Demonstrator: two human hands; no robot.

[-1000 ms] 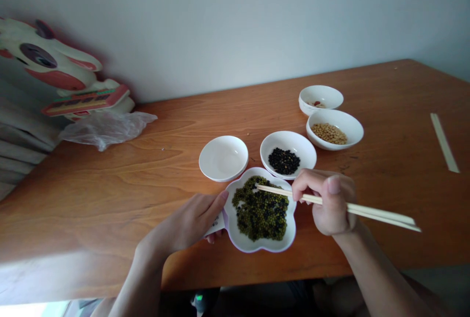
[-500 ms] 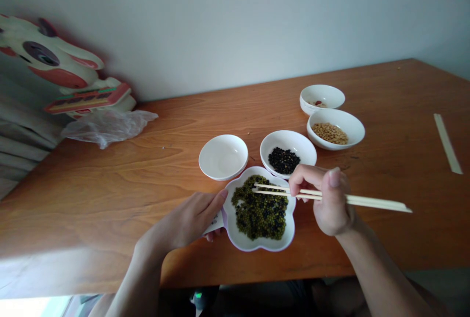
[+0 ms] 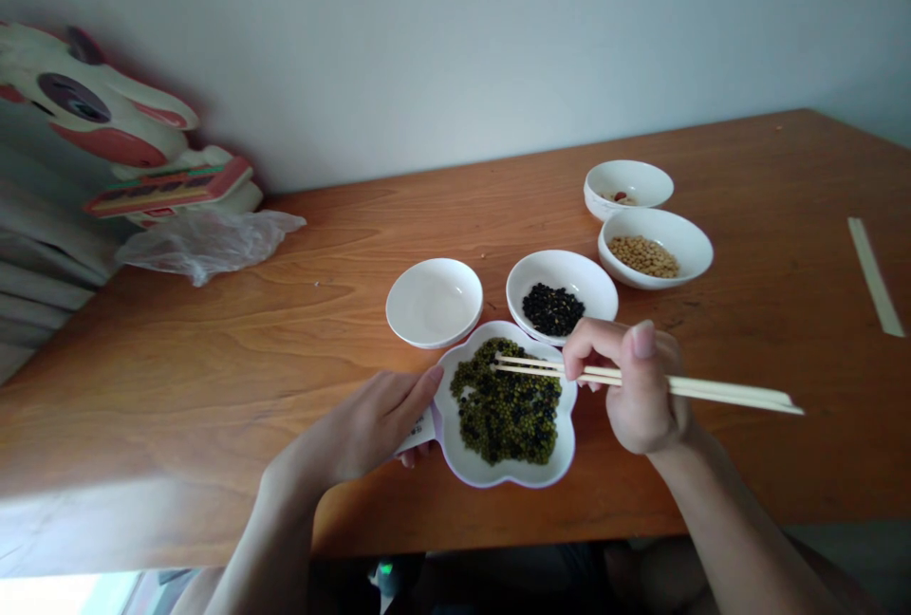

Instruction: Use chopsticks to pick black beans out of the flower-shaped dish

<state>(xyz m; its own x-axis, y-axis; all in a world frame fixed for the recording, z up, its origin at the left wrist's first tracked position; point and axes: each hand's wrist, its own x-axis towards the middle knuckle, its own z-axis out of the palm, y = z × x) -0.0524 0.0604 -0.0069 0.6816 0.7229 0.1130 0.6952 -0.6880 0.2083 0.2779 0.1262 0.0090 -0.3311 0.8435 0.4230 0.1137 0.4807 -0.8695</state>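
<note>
A flower-shaped white dish (image 3: 562, 449) heaped with mixed green and black beans (image 3: 509, 411) sits near the front edge of the wooden table (image 3: 234, 349). My left hand (image 3: 370, 425) grips the dish's left rim, thumb on the edge. My right hand (image 3: 637, 387) is closed on a pair of wooden chopsticks (image 3: 712, 392); their tips are slightly parted over the top of the bean pile. Just behind stand an empty white bowl (image 3: 434, 302) and a white bowl of black beans (image 3: 562, 288).
Farther right are a bowl of yellow soybeans (image 3: 655, 250) and a small bowl (image 3: 628, 183) with a few bits in it. A paper chopstick sleeve (image 3: 875, 275) lies at the right. A crumpled plastic bag (image 3: 206, 243) and a cartoon toy (image 3: 120, 136) sit at the back left by the wall.
The chopstick tips have dropped from a raised tilt to lie lower over the bean pile and have parted slightly. My left hand has kept its hold on the dish.
</note>
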